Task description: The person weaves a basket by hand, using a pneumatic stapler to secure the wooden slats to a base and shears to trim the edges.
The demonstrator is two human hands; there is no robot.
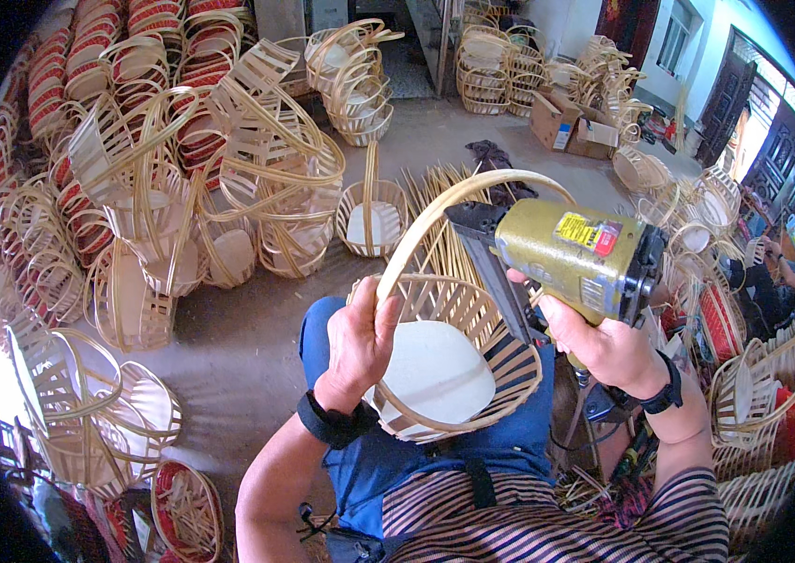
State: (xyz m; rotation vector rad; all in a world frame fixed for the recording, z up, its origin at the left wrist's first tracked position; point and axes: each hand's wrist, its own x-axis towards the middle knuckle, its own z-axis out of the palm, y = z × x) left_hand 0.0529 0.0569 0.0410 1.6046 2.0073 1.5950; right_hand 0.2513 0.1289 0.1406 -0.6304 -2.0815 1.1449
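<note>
A woven pale bamboo basket (pixel 513 380) with a white oval base (pixel 430 371) rests on my lap. My left hand (pixel 360 342) grips its tall arched handle (pixel 430 216) at the left, where the handle meets the rim. My right hand (pixel 604 352) holds an olive-green nail gun (pixel 557 263) with a black head by its grip. The gun hangs over the basket's right side, its head beside the arch; whether its nose touches the basket I cannot tell.
Stacked baskets (pixel 257 197), some red-lined, crowd the left and back. Bamboo sticks (pixel 444 197) lie beyond my knees on the floor (pixel 238 319). Cardboard boxes (pixel 571 127) and more baskets (pixel 697 206) stand at the right, where another person (pixel 791 272) sits.
</note>
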